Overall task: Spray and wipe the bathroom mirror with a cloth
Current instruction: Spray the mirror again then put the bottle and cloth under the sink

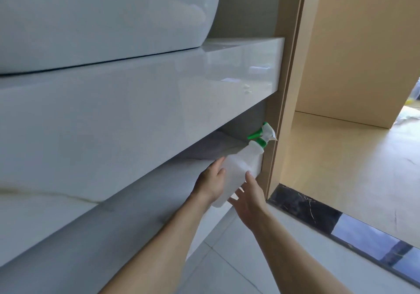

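A translucent white plastic spray bottle with a green and white trigger head (238, 168) is tilting at the open shelf mouth of a glossy white vanity (136, 116), nozzle toward the tan door frame (284, 112). The left hand (210, 180) is gripping its body, fingers curled round it. The right hand (247, 193) is touching the bottle's base, fingers straight and slightly spread. A white basin (102, 16) is sitting well above both hands.

The basin (91, 16) sits on the countertop (141, 93) at eleven o'clock. Below, at the open shelf (159, 180), both hands meet the spray bottle (241, 168): left hand (210, 180) at nine o'clock, right hand (248, 197) at five. The door frame (286, 89) stands at three o'clock.
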The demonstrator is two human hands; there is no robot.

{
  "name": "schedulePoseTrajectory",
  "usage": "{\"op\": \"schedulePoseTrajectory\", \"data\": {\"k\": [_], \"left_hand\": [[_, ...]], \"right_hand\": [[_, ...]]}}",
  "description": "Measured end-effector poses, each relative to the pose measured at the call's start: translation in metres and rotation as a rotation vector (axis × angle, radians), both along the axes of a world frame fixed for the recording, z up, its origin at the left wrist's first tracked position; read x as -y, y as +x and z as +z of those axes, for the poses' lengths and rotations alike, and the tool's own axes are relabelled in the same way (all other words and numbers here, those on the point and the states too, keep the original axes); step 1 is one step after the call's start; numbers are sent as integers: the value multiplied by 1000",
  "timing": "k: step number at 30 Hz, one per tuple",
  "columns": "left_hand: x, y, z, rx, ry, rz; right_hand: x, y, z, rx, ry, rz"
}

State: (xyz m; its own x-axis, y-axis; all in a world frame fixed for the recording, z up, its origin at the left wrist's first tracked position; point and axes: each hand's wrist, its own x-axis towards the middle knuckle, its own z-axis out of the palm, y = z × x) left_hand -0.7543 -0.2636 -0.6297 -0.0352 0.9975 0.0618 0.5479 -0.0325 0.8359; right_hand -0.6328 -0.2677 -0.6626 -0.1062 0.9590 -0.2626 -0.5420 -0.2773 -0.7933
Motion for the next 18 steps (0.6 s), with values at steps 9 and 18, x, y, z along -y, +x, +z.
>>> {"op": "schedulePoseTrajectory", "data": {"k": [9, 18], "left_hand": [[-12, -67, -28, 44, 52, 118], [-3, -100, -48, 267, 105, 224]], "right_hand": [[-32, -63, -15, 97, 105, 117], [-48, -93, -12, 246, 357, 315]]}}
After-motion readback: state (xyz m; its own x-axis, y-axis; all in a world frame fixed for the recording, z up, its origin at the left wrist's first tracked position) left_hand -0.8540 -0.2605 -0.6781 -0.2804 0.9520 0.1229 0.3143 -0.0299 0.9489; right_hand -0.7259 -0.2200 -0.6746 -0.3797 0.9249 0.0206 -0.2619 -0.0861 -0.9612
